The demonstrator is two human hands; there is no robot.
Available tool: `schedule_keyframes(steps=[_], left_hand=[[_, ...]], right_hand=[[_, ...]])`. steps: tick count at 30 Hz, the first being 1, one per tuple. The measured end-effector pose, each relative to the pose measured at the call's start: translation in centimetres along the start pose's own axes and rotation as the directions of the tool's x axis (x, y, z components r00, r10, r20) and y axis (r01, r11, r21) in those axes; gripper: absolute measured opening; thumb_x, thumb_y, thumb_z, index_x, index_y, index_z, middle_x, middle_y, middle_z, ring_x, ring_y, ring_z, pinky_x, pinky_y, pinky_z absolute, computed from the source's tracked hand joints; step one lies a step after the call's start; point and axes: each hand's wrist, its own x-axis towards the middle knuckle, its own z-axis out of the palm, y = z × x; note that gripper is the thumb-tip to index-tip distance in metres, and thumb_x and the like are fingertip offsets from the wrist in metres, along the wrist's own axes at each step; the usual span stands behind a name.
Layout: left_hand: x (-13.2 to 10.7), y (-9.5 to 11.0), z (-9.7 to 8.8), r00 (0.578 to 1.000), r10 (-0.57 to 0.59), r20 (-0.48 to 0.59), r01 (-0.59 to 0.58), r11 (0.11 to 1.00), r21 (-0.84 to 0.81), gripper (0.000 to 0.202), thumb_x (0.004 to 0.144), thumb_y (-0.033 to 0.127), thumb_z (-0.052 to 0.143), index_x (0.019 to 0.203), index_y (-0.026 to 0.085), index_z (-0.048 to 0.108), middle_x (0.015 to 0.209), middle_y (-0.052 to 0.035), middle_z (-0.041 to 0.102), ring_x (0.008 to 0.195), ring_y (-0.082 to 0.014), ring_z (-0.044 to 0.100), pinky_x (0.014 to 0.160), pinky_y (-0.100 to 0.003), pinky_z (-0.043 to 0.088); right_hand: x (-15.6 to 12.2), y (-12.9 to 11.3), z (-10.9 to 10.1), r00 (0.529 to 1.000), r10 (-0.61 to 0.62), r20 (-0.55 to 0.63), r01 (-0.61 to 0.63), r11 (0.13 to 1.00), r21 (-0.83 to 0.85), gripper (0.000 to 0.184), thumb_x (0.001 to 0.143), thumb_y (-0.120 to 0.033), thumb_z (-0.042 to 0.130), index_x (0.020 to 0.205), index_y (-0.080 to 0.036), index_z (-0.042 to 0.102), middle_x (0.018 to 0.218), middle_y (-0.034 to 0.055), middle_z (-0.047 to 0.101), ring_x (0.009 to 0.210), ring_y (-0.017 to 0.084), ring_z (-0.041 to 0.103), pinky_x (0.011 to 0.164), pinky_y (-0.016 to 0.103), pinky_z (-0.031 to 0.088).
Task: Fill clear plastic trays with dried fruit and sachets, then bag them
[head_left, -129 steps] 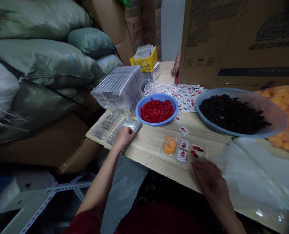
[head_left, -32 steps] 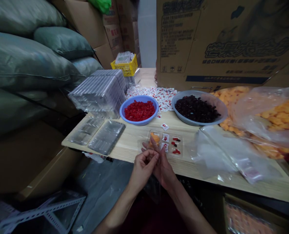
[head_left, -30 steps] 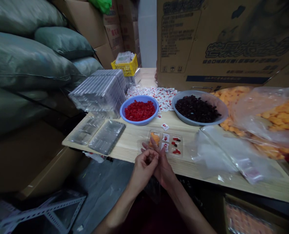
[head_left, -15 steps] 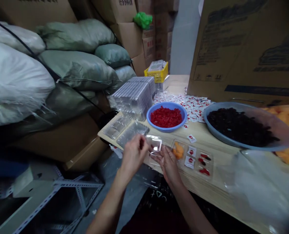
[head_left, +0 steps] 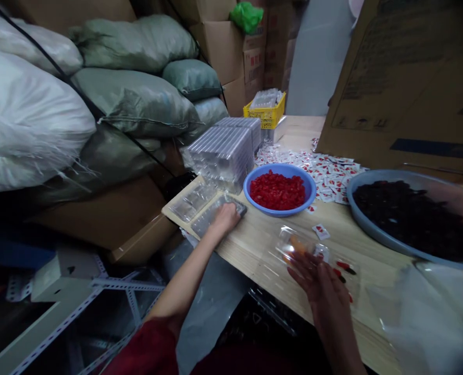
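My left hand point(head_left: 226, 217) reaches over a shallow clear plastic tray point(head_left: 203, 223) near the table's left end. Its fingers are curled down into the tray, and what they grip is hidden. My right hand point(head_left: 327, 286) is stretched over a clear compartment tray point(head_left: 356, 284), fingers extended, slightly blurred. Beneath and beside it show orange pieces point(head_left: 298, 245), a small white sachet point(head_left: 322, 253) and red and dark pieces point(head_left: 345, 268). A shiny clear plastic piece point(head_left: 288, 234) lies over the orange pieces, next to my right fingertips.
A blue bowl of red pieces point(head_left: 280, 212) stands mid-table, with scattered sachets point(head_left: 333, 179) behind it. Stacked clear containers point(head_left: 227, 151) and a yellow crate point(head_left: 268, 117) are farther back. A large basin point(head_left: 352, 208) of dark pieces and a big carton point(head_left: 403, 104) stand right.
My hands have parted: the left moved away to the plastic tray at the left, the right moved over the filled compartment tray. The clear piece between them is now over the orange pieces.
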Motion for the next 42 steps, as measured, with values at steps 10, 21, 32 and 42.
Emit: schedule_keyframes(steps=[10,21,32,42], left_hand=[[-1.3,-0.5,-2.7,0.987,0.078,-0.137,-0.104,0.976,-0.191,0.018,0.091,0.028,0.054,0.094,0.017,0.067,0.091,-0.01,0.071,0.086,-0.0212,0.063,0.08,-0.032,0.045],[-14.7,7.4,-5.5,0.875,0.366,0.317,0.269,0.177,-0.947,0.078,0.084,0.053,0.068,0.147,0.024,0.033,0.097,-0.011,0.073,0.075,-0.0203,0.071,0.059,-0.025,0.05],[-8.3,10.8,4.3,0.925,0.337,0.174,0.086,0.262,-0.961,0.062,0.077,0.036,0.077,0.128,0.016,0.049,0.075,0.0017,0.066,0.064,-0.0112,0.061,0.066,-0.023,0.047],[-3.5,11.6,9.8,0.967,0.221,-0.128,-0.251,0.736,-0.628,0.042,0.082,0.034,0.072,0.118,0.015,0.064,0.107,-0.01,0.061,0.097,-0.0215,0.058,0.087,-0.033,0.046]], right_hand=[[-1.7,-1.6,0.0,0.994,-0.107,-0.029,0.103,0.99,-0.091,0.034,0.088,-0.045,0.07,0.111,-0.019,0.069,0.117,0.0139,0.072,0.112,0.031,0.067,0.098,0.055,0.054],[-7.7,-3.5,1.9,0.763,-0.24,0.601,0.606,0.589,-0.534,0.037,0.091,-0.022,0.067,0.121,-0.043,0.07,0.131,-0.0032,0.065,0.133,0.028,0.053,0.124,0.057,0.016],[-2.8,-4.1,-8.0,0.883,-0.448,-0.143,0.291,0.76,-0.581,0.064,0.083,-0.043,0.072,0.14,-0.02,0.054,0.1,0.0065,0.069,0.083,0.02,0.063,0.084,0.041,0.052],[3.2,-2.4,-11.8,0.798,-0.603,0.013,0.281,0.352,-0.893,0.045,0.091,-0.038,0.058,0.128,-0.013,0.064,0.097,0.0086,0.062,0.076,0.019,0.057,0.074,0.038,0.051]])
